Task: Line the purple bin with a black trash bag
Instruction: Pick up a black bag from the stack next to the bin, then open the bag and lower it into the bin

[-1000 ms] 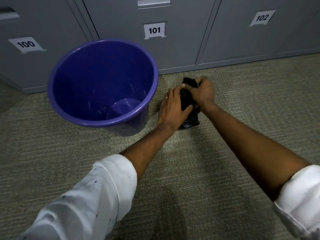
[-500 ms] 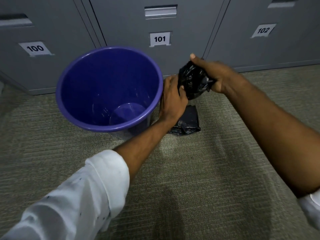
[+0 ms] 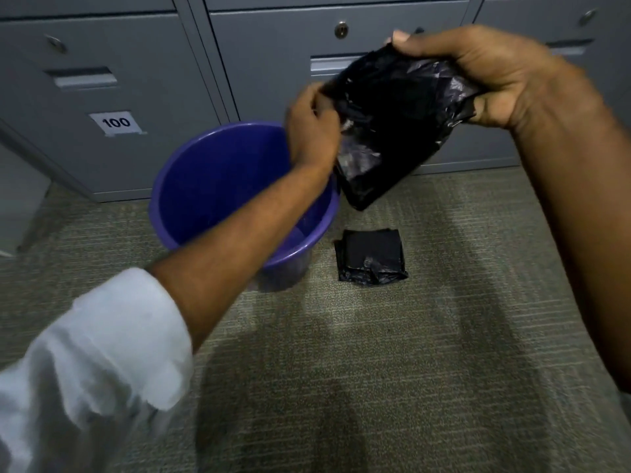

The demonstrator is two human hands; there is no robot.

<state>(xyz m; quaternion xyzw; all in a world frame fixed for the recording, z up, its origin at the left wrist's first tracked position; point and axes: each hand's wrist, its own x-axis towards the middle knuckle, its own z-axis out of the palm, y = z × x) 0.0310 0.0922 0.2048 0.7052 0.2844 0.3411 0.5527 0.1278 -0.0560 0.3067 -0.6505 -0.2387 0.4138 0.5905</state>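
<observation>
Head view, looking down at carpet in front of grey lockers.

Right hand (image 3: 505, 80) raised high in frame, near the camera. Fingers curled over the top edge of a black trash bag (image 3: 392, 121), thumb on the near side; the grip is closed on the plastic. The bag is partly unfolded, crumpled and glossy, hanging down from that grip with its lower corner pointing toward the floor.

Left hand (image 3: 312, 131) at the bag's left edge, fingertips bunched together and pinching the plastic there. Motion blur on this hand, so the exact finger hold is hard to read. Left forearm crosses in front of the bin; white sleeve (image 3: 95, 353) rolled up to below the elbow.

Purple bin (image 3: 205, 186) stands upright on the carpet (image 3: 409, 353), just in front of the lockers (image 3: 136, 80). Its mouth is open, the inside bare plastic with no liner in it. The held bag is in the air, up and to the right of the bin's rim, not touching it.

A second black bundle, a folded bag (image 3: 372, 256), lies flat on the carpet just to the right of the bin's base, apart from both hands. It is still squared and compact, with one crumpled corner at its near edge.

Locker behind the bin at left carries a white label reading 100 (image 3: 116, 123). A keyhole (image 3: 340, 30) shows on the middle door, above a recessed handle partly hidden by the bag.
</observation>
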